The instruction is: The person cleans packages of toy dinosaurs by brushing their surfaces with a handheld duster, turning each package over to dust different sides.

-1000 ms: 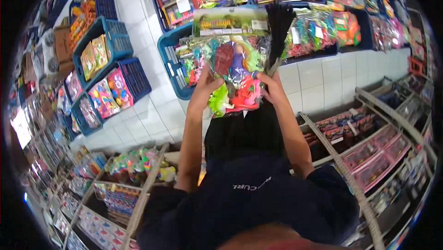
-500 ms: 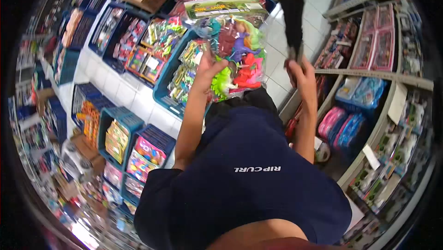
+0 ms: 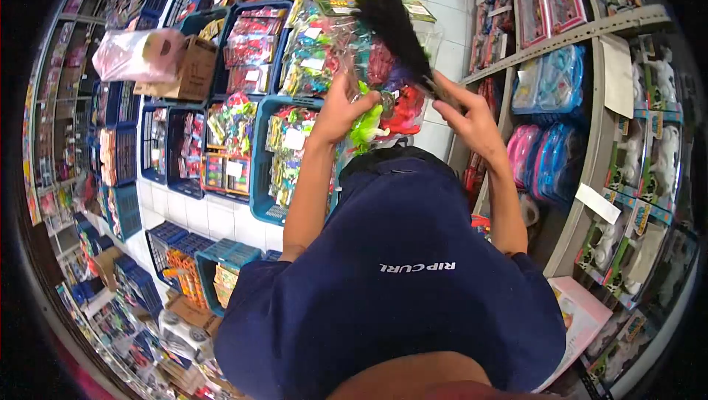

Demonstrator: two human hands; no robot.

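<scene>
A clear packet of colourful toy figures was held in front of the body by the left hand, its left side pinched between thumb and fingers. The handle of a black duster was gripped between the thumb and fingers of the right hand. The packet was crossed by the bristles; whether it was touched could not be told. Packaged goods were held in a teal basket just beside the packet.
</scene>
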